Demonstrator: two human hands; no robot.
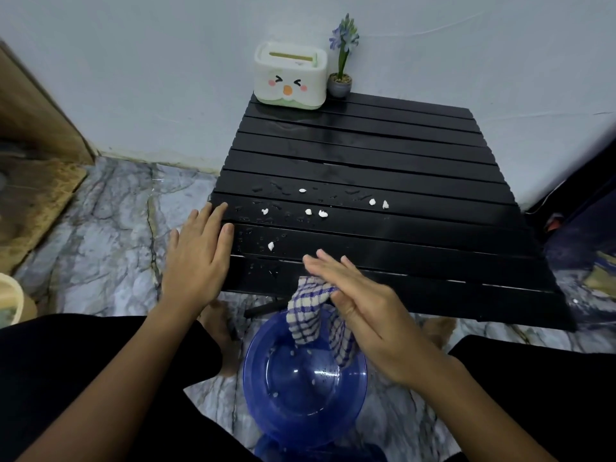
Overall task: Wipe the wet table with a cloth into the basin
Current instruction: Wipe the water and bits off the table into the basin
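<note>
A low black slatted table [383, 181] carries water drops and several small white scraps [308, 212] on its near slats. My right hand [363, 308] grips a blue-and-white checked cloth [308, 311] at the table's front edge. The cloth hangs down over a translucent blue basin [305, 388] on the floor between my knees. A few white bits and drops lie in the basin. My left hand [198, 255] rests flat on the table's front left corner, fingers spread, holding nothing.
A white tissue box with a cartoon face [290, 78] and a small potted purple flower [341, 66] stand at the table's far edge against the wall. The floor is marbled tile [110, 221]. A cream tub [10, 301] sits at the left edge.
</note>
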